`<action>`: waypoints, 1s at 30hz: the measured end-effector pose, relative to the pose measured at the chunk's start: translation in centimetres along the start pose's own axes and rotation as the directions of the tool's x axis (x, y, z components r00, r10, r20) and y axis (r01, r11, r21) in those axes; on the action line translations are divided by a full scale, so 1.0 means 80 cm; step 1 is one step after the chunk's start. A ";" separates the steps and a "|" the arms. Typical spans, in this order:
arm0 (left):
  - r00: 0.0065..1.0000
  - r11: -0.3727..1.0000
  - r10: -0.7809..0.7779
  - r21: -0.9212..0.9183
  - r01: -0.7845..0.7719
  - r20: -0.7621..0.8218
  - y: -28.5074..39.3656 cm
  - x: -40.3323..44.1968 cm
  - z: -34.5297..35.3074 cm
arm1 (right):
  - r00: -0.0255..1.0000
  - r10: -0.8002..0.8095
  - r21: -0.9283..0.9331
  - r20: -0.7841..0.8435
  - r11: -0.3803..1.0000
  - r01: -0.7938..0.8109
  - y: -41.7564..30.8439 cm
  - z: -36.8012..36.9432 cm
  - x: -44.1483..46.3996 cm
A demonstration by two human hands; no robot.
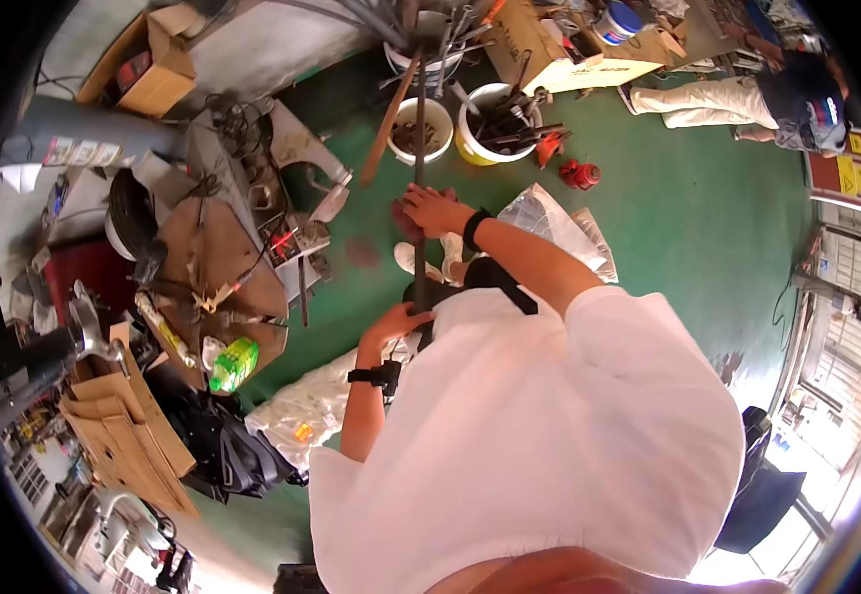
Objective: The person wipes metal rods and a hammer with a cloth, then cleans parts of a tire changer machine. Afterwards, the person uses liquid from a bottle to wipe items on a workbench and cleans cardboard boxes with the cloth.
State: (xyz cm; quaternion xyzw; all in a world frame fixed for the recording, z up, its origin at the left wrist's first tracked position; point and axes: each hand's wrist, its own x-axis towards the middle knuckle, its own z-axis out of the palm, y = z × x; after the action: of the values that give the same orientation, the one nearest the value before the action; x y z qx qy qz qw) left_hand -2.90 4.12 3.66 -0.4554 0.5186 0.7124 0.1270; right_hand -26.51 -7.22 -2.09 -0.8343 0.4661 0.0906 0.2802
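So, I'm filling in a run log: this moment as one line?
right hand: on dark bar | left hand: at bar's near end | buckets: beyond hands, on floor

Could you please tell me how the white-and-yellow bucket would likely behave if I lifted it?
The white-and-yellow bucket is probably heavy for its size, being crowded with dark, metal-looking pieces. Several stick out past the rim, so they may shift or snag if it tilts.

On the green floor (668,228), a white bucket (446,127) sits just beside a fuller bucket (475,148) with dark tools (510,117) poking out. A small red thing (579,175) is near. A green bottle (234,364) lies near a black bag (238,445). Another person (797,104) wears pale trousers.
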 end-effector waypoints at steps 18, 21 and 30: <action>0.972 0.982 0.177 -0.035 -0.184 -0.153 -0.074 -0.026 0.037 | 0.561 -0.526 0.213 0.639 0.822 0.528 -0.036 -0.007 0.055; 0.995 0.994 0.070 -0.083 -0.076 -0.069 -0.027 -0.040 0.027 | 0.614 -0.641 0.142 0.461 0.736 0.661 -0.024 -0.019 0.048; 0.823 0.959 -0.257 -0.239 0.152 -0.506 -0.002 -0.043 0.106 | 0.564 -0.819 0.276 0.103 0.568 0.775 -0.020 -0.001 0.000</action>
State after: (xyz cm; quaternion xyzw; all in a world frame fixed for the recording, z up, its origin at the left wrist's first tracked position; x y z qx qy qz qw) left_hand -5.23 12.43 6.63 -0.6978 0.4116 0.5861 0.0107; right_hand -25.17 -6.59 -1.37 -0.9064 0.0091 -0.0020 0.4223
